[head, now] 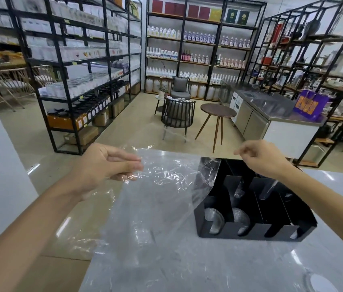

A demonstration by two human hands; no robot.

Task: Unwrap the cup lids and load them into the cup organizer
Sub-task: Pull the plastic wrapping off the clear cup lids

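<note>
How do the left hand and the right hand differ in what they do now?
The left hand pinches the clear plastic wrap beside the black cup organizer; the right hand hovers above that organizer, its fingertips pinched, with no wrap plainly in them. Both are bare and raised.

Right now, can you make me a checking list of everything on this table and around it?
Surface: grey counter, glossy, bare at the front.
Job's things: black cup organizer, clear lids in its two left slots; clear plastic wrap held up, stack of lids faintly visible inside.
Clutter: clear lids at the bottom right edge.
Grippers: left hand fingers pinch the wrap; right hand pinched above the organizer, its grip unclear.
Cables: nothing seen.
Surroundings: stocked shelves, chairs, round table.
</note>
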